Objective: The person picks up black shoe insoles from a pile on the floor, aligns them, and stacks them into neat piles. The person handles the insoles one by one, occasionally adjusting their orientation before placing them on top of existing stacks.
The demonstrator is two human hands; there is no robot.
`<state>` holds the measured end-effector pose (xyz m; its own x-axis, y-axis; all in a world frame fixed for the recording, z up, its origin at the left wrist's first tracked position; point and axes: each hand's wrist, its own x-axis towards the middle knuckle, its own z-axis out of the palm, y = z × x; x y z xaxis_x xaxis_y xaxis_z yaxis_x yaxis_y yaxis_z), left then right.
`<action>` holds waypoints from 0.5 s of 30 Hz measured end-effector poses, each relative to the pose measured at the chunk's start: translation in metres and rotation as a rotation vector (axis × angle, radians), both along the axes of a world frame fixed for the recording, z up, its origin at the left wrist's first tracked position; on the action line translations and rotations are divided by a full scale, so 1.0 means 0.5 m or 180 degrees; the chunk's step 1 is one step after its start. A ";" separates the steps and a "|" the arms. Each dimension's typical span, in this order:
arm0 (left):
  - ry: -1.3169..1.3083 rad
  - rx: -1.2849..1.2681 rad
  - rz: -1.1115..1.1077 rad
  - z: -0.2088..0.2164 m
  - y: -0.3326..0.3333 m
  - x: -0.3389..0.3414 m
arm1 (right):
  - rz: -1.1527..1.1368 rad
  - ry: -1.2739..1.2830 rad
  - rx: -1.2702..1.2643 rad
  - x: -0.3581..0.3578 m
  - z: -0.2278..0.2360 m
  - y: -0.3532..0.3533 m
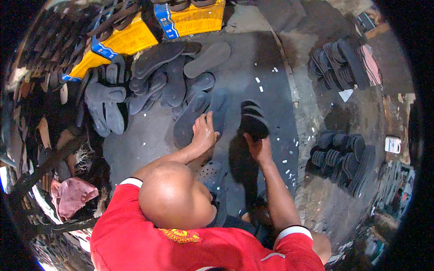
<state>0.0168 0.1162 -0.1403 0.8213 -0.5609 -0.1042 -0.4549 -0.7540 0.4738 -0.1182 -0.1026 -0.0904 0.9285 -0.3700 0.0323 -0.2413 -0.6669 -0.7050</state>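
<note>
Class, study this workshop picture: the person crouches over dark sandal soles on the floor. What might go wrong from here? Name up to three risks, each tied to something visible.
1. The right hand grips a strapped sandal by one end; it might slip from that hold.
2. The left hand presses on a loose sole beside an untidy heap of soles, which may slide underfoot.
3. Small white scraps litter the dark mat and could stick to the work.

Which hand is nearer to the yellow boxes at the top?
Left. The left hand rests on a dark sole below the yellow boxes; the right hand, holding a strapped sandal, is farther right.
</note>
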 end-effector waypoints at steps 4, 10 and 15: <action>0.0591 -0.0472 0.0157 -0.026 -0.034 0.040 | 0.1411 0.1289 -0.1155 -0.044 0.021 -0.047; 0.0234 -0.0911 -0.0729 0.017 -0.077 0.136 | 0.1409 0.0707 -0.1041 -0.050 0.028 -0.032; 0.1207 -0.0152 -0.2540 0.088 -0.122 0.137 | 0.1412 -0.0332 -0.1631 -0.021 0.006 -0.019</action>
